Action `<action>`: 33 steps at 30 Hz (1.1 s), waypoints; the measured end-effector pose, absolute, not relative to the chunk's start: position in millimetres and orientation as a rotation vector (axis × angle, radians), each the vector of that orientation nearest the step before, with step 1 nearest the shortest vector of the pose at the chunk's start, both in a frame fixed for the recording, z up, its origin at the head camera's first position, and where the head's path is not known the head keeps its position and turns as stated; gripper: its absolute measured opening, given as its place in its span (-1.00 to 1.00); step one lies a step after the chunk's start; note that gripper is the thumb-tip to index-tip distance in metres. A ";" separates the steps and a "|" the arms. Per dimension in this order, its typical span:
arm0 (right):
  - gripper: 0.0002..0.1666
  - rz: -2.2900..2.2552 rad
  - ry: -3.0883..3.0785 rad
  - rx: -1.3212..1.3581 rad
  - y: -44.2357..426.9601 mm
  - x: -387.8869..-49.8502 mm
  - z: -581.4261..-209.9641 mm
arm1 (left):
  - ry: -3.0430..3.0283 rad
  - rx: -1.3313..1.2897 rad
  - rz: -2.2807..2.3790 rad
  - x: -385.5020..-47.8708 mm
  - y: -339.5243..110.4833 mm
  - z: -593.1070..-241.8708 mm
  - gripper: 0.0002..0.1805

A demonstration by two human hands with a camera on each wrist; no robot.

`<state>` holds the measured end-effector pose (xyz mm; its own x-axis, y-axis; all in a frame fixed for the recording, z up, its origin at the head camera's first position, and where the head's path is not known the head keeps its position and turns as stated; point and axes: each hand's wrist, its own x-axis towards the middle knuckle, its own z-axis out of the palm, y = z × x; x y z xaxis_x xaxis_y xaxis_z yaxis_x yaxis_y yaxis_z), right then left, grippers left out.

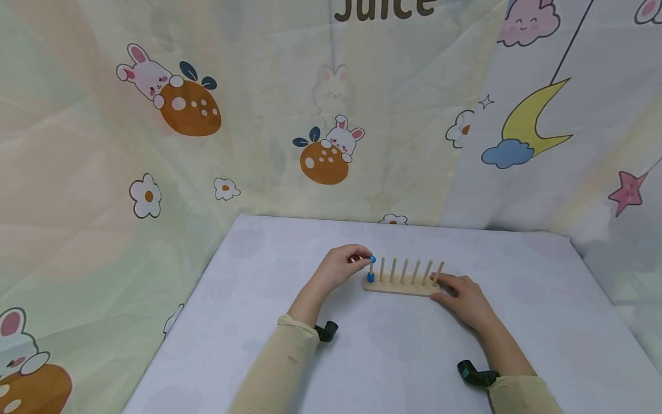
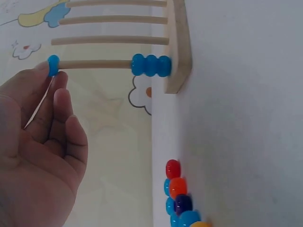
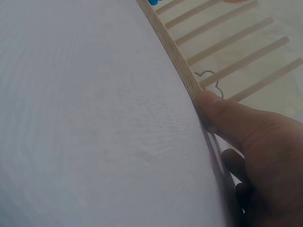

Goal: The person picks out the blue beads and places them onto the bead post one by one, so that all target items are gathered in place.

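Observation:
A wooden base with several upright pegs stands on the table. Three blue beads sit stacked at the bottom of its leftmost peg. My left hand pinches another blue bead between thumb and fingertips at the tip of that same peg. At the opposite end, my right hand grips the base, its thumb on the front edge and the other fingers partly hidden behind. The other pegs carry no beads.
Loose beads in red, orange, dark purple and blue lie on the table, seen in the left wrist view. A patterned cloth hangs behind the white-covered table.

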<state>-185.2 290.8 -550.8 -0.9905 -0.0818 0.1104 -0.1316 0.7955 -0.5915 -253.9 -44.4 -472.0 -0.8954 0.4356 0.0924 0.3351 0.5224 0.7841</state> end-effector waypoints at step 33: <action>-0.36 0.956 -2.885 0.173 290.1 -185.1 -550.6 | 2.611 0.585 1.176 -257.5 -42.2 -512.7 -0.74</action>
